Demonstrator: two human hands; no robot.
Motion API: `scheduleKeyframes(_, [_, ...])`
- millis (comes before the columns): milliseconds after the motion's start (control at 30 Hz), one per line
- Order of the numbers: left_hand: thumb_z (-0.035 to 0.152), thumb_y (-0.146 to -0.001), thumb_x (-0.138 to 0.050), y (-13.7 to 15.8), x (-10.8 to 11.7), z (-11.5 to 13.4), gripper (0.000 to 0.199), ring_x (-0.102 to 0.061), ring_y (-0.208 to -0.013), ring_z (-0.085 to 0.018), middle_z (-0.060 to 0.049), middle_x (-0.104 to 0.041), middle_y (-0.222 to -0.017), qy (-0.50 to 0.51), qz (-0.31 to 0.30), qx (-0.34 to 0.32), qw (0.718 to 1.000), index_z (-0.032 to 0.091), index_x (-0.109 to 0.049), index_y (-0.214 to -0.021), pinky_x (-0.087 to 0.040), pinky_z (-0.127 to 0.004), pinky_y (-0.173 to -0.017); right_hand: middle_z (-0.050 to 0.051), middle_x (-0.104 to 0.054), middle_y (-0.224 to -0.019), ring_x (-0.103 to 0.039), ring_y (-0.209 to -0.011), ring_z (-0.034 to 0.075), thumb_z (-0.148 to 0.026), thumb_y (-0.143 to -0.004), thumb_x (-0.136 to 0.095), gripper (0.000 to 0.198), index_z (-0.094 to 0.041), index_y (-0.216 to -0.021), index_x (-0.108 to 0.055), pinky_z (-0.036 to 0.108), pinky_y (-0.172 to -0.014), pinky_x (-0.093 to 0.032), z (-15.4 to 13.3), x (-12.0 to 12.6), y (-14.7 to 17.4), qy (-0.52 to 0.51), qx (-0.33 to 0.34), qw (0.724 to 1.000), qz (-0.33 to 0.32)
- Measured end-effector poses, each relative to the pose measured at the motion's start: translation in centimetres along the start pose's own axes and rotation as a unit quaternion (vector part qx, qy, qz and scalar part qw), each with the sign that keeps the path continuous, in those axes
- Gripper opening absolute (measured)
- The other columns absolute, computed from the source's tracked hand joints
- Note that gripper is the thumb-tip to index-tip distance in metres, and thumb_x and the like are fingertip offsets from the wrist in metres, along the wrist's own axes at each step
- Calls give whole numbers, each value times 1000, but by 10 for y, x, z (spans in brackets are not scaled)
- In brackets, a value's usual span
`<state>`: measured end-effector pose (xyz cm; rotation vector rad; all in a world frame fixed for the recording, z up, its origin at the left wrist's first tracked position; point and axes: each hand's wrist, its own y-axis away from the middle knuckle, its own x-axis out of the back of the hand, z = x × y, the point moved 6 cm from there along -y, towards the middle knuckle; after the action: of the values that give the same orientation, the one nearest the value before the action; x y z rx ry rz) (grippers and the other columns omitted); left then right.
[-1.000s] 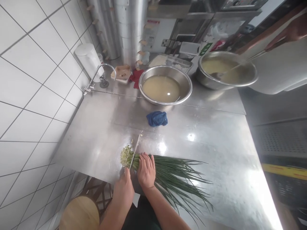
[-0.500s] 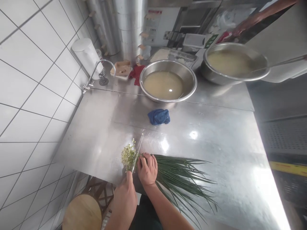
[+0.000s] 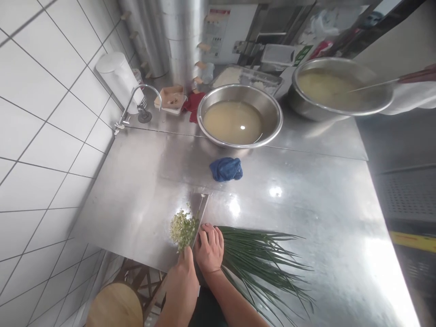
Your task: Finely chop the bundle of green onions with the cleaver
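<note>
My left hand [image 3: 182, 277] is closed round the handle of a kitchen knife, thumb pointing along it. The broad blade [image 3: 203, 206] points away from me, its face showing slightly. Left of the blade, and partly against it, is a heap of pale green and white chopped bits [image 3: 184, 227]. Just right of the blade, my right hand [image 3: 210, 250] presses with curled fingers on a bunch of scallions [image 3: 262, 250]. Their long dark green leaves fan out to the right over the steel table [image 3: 327, 218]. The cut ends are hidden by my fingers and the blade.
Beyond my hands lies a crumpled blue cloth [image 3: 226, 169]. Behind it stands a steel bowl [image 3: 272, 129] of cloudy liquid. At the right, another person's hand [image 3: 417, 76] holds a utensil in a second bowl [image 3: 306, 106]. A wooden stool [image 3: 116, 306] stands lower left.
The blade has tipped so more of its face shows, and the chopped heap has spread along it. The other person's hand has come down to the second bowl's right rim.
</note>
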<state>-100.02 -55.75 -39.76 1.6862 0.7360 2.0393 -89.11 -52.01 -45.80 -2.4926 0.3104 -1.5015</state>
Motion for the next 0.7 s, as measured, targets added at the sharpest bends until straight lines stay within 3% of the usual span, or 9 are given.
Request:
scheduleKeyframes(100, [1, -99, -31, -14, 18, 5, 46, -75, -101, -23, -14, -76, -112, 35, -1, -8, 999, 9, -47, -142, -52, -28, -77, 6, -72, -115, -63, -121, 24, -18, -95, -64, 14, -24, -108, -66, 49, -117, -41, 2, -1, 1, 2, -2, 1000, 6])
scheduleKeyframes(267, [1, -97, -35, 11, 32, 2, 49, -75, -100, -24, -14, -75, -117, 11, 8, -9, 1000, 13, -49, -142, -52, -29, -78, 5, -71, -114, -63, -121, 23, -18, -95, -64, 13, -23, -107, -65, 48, -117, -41, 2, 0, 1, -7, -5, 1000, 9])
scheduleKeyframes(400, [-7, -89, -35, 36, 17, -3, 61, -75, -100, -23, -16, -75, -118, -30, -42, 5, 999, 12, -45, -146, -52, -28, -78, 4, -72, -114, -63, -121, 23, -16, -96, -61, 12, -23, -106, -65, 48, -117, -40, 1, 2, -1, -16, -15, 1000, 6])
scheduleKeyframes(533, [-6, -87, -42, 48, -2, -14, 60, -75, -87, -20, -14, -76, -110, -48, -22, 26, 998, 13, -47, -144, -49, -25, -71, 4, -72, -114, -64, -121, 23, -16, -97, -60, 14, -22, -107, -66, 47, -117, -41, 0, 4, -3, -26, -22, 999, 9])
scheduleKeyframes(700, [-6, -89, -40, 22, -11, -8, 55, -75, -91, -21, -15, -76, -113, -34, 9, -1, 999, 11, -49, -140, -51, -28, -74, 5, -72, -115, -63, -122, 23, -14, -96, -60, 17, -22, -111, -65, 47, -117, -41, 2, -1, -1, -22, -15, 1000, -2])
